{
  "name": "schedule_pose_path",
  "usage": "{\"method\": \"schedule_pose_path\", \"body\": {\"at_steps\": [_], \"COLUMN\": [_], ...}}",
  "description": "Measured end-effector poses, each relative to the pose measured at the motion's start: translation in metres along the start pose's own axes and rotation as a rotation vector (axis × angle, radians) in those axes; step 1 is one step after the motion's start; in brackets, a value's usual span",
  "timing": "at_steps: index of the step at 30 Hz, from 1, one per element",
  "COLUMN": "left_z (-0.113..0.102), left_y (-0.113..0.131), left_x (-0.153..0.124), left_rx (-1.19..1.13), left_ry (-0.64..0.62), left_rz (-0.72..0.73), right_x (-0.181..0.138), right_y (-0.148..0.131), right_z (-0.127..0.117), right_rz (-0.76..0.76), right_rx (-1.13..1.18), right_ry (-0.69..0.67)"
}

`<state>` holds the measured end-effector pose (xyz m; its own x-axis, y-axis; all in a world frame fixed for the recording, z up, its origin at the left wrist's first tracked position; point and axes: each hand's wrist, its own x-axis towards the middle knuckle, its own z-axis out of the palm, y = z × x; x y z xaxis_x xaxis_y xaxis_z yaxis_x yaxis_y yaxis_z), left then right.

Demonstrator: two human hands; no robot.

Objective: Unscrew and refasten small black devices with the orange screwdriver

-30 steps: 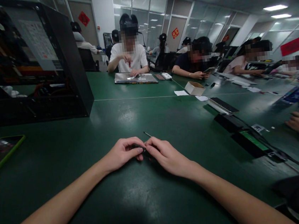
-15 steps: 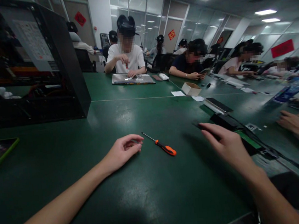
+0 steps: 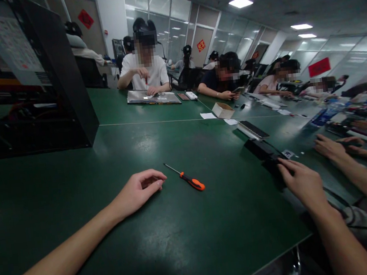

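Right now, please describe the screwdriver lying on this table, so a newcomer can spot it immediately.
On the green table, look just right of the person's left hand. The screwdriver lies there, its orange-and-black handle unlike the black object by the right hand.

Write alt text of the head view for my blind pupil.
A half-open left hand lies beside an orange-and-black screwdriver on a green table; the right hand is at black items, its grip unclear. A computer case stands left; a person in white works opposite.
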<state>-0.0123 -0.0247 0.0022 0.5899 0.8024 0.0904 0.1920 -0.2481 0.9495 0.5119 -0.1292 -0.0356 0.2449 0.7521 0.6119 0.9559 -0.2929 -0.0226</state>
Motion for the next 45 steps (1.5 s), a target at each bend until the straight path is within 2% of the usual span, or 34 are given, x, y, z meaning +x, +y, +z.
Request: {"method": "schedule_pose_path", "body": {"at_steps": [7, 16, 19, 27, 30, 36, 45], "left_z": [-0.001, -0.001, -0.001, -0.002, -0.003, -0.003, -0.002], "left_y": [0.001, -0.003, -0.003, -0.001, 0.000, 0.000, 0.003], "left_x": [0.000, 0.000, 0.001, 0.000, 0.000, 0.001, 0.000], "left_rx": [0.054, 0.101, 0.105, 0.106, 0.096, 0.105, 0.133], "left_ry": [0.002, -0.011, -0.007, -0.008, -0.008, -0.014, 0.002], "left_rz": [0.014, 0.044, 0.050, 0.037, 0.025, 0.015, 0.032], "right_x": [-0.004, 0.008, 0.022, 0.075, 0.080, 0.069, 0.073], "right_y": [-0.009, -0.006, -0.006, 0.001, -0.003, -0.011, 0.004], "right_z": [-0.007, -0.005, -0.009, -0.041, -0.033, 0.000, 0.010], "right_rz": [0.079, 0.082, 0.087, 0.114, 0.108, 0.057, 0.078], "right_rx": [-0.024, 0.061, 0.129, 0.342, 0.400, 0.429, 0.444], "right_ry": [0.006, -0.052, -0.053, -0.095, -0.133, -0.254, -0.278]}}
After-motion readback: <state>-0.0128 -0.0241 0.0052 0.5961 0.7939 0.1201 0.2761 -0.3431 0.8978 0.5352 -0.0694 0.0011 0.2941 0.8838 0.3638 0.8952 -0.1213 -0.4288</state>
